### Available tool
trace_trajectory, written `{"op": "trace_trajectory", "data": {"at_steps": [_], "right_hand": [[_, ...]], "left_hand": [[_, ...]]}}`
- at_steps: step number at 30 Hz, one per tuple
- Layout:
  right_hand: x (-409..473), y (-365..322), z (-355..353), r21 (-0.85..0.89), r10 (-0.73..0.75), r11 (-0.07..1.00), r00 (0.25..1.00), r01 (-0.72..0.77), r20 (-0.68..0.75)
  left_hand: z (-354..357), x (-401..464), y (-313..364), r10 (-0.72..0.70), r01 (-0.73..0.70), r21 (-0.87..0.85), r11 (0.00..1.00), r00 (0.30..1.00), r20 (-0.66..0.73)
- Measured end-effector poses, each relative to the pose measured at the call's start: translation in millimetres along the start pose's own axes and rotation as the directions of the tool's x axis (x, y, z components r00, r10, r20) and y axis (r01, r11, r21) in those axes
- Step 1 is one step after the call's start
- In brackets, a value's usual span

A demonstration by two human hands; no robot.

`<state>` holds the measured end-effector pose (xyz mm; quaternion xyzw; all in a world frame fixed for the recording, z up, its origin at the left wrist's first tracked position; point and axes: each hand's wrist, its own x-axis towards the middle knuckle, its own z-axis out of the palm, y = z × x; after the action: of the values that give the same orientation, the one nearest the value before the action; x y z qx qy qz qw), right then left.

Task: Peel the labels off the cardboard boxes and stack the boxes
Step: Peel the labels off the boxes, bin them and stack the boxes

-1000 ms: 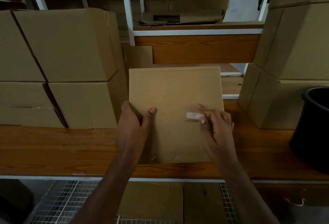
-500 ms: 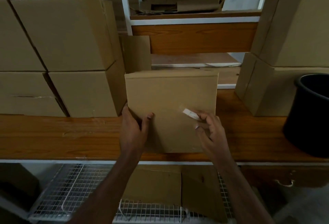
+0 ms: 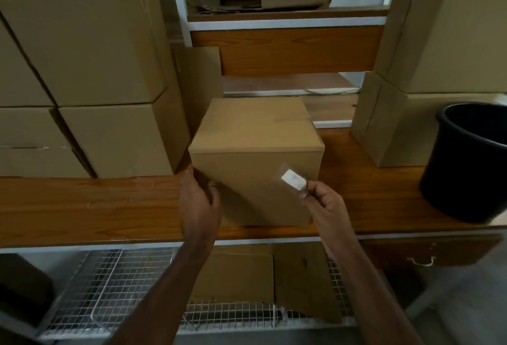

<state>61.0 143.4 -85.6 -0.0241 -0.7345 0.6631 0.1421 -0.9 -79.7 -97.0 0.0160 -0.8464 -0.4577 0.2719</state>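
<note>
Label peeled off the box, held in the right hand.

The label, a small white patch on clear tape, is pinched between thumb and finger of the right hand, in front of the right part of the front face of the box; half a second ago its far end was still on the cardboard, now I cannot tell if any tape touches it. No writing on it can be read. The box stands on the wooden shelf and now shows its top face, which was not seen before. The left hand grips its lower left edge, as earlier. Four boxes are stacked at left, three at right. One black bucket stands at the right. Flat cardboard lies on the wire rack below.
</note>
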Motion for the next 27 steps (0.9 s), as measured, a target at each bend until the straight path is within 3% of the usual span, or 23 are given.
{"op": "trace_trajectory", "data": {"at_steps": [4, 7, 14, 20, 27], "right_hand": [[0.3, -19.1, 9.9, 0.014, -0.043, 0.999, 0.999, 0.044, -0.032], [3.8, -35.8, 16.8, 0.028, -0.066, 0.997, 0.996, 0.067, -0.056], [4.4, -64.4, 37.8, 0.196, -0.081, 0.973, 0.977, 0.12, -0.199], [4.2, -83.5, 27.8, 0.187, -0.132, 0.961, 0.928, 0.206, -0.348], [11.4, -86.4, -41.0, 0.099, -0.147, 0.97, 0.858, 0.223, -0.492]], "left_hand": [[-8.5, 4.6, 12.0, 0.097, -0.094, 0.043, 0.995, 0.993, -0.067], [-14.0, 8.9, 20.9, 0.137, -0.136, 0.025, 0.99, 0.99, -0.043], [-26.2, 23.2, 38.8, 0.351, -0.353, -0.008, 0.936, 0.932, -0.086], [-12.6, 18.8, 78.9, 0.406, -0.405, -0.175, 0.897, 0.913, -0.032], [36.0, 7.4, 139.8, 0.505, -0.461, -0.351, 0.815, 0.862, 0.043]]}}
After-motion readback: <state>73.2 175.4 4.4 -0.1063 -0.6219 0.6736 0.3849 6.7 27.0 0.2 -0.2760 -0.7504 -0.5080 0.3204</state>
